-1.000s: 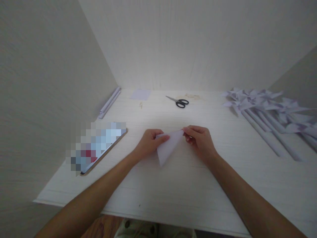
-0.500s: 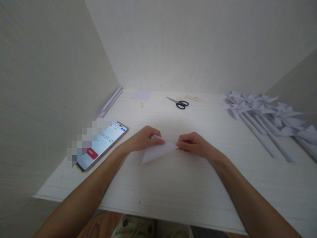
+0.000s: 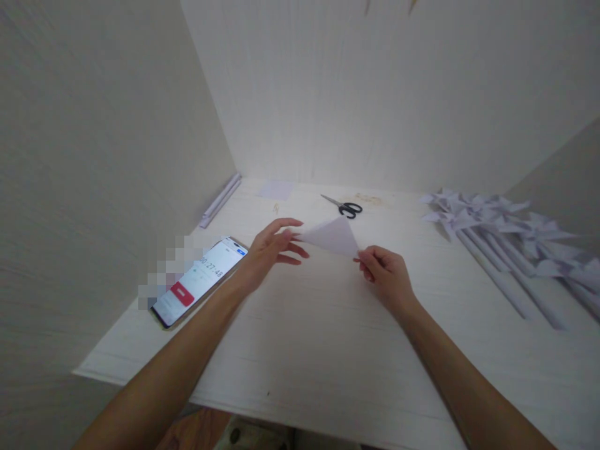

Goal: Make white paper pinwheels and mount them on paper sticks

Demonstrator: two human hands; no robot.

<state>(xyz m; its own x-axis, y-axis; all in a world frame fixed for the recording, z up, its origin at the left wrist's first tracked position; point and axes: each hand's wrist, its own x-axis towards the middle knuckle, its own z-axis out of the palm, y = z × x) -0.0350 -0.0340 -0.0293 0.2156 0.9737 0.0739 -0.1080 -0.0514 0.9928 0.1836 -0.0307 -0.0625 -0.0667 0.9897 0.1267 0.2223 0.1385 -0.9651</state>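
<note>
While your right hand [image 3: 387, 275] pinches one corner of the folded paper triangle [image 3: 332, 237], your left hand [image 3: 272, 247] meets its other end with fingers spread

Your right thumb and fingertips are closed on the triangle's near right corner, holding the sheet up just above the white table [image 3: 328, 350], a little beyond the middle of it; your left hand is open, fingers fanned, its fingertips touching the paper's left point without gripping it. To your left lies a phone [image 3: 199, 281] with its screen lit, near the left wall, and farther back along that wall rest rolled paper tubes [image 3: 220, 200]. Black-handled scissors [image 3: 345, 206] lie beyond the triangle near the back wall, with a small flat paper square [image 3: 275, 190] to their left. Well apart on the right, a row of paper pinwheels [image 3: 497, 219] lies on the table
</note>
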